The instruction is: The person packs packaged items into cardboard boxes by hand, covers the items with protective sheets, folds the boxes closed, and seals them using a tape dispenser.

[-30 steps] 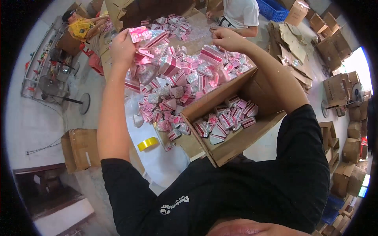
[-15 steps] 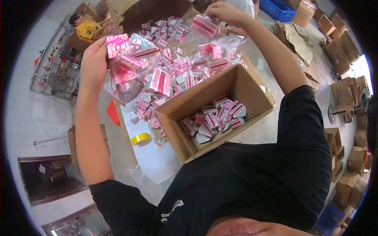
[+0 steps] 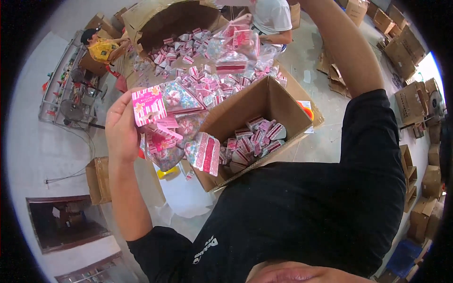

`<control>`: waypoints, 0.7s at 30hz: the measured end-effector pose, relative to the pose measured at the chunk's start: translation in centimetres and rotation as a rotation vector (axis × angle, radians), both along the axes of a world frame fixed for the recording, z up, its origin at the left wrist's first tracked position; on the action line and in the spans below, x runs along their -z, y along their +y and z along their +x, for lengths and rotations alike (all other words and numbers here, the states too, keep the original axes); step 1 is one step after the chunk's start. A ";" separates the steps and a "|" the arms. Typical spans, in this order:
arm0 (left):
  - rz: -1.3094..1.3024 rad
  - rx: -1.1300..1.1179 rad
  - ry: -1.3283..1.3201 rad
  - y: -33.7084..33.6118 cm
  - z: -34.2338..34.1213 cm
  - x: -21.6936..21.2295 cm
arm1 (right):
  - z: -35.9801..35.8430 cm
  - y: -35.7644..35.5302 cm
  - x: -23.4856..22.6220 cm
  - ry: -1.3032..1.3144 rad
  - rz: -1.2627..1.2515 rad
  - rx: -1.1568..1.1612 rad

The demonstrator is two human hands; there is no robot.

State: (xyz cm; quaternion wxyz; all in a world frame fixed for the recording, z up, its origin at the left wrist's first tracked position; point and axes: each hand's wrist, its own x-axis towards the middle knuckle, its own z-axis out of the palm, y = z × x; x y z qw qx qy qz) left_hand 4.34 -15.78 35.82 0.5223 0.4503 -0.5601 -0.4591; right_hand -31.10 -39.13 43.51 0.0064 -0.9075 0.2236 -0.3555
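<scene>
My left hand (image 3: 123,125) is closed round the pink-and-white header cards of several clear packets of cake-slice-shaped pieces (image 3: 203,153). They hang over the left edge of an open cardboard box (image 3: 292,106), in front of my body. More packets (image 3: 257,137) of the same kind lie inside the box. My right forearm (image 3: 347,47) reaches up past the top edge, and the hand itself is cut off. Another bunch of clear packets (image 3: 233,49) hangs in the air beyond the box; what holds it is out of the picture.
A big carton (image 3: 160,14) lies open at the far side, with many pink cake-slice packets (image 3: 177,49) spilling from it across the table. A yellow tape roll (image 3: 167,172) is left of the box. One co-worker in yellow (image 3: 104,49) and one in white (image 3: 273,19) are beyond.
My left hand has come down and nearer, bringing its packets to the box's left edge. My right hand has risen out of the picture. A co-worker in white shows more at the far side.
</scene>
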 end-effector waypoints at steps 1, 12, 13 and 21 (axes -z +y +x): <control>0.007 0.009 0.019 0.5 0.1 0.3 | 0.7 2.7 -1.3 -0.247 0.462 -0.033; 0.098 -0.029 0.114 1.6 -3.1 2.5 | 0.0 7.7 -2.4 -0.554 0.976 -0.109; 0.104 -0.069 0.137 1.7 -3.6 2.6 | -0.3 7.2 -2.1 -0.552 0.983 -0.104; 0.175 0.125 0.230 1.1 -4.1 2.7 | -2.6 6.2 -1.6 -0.452 0.868 -0.136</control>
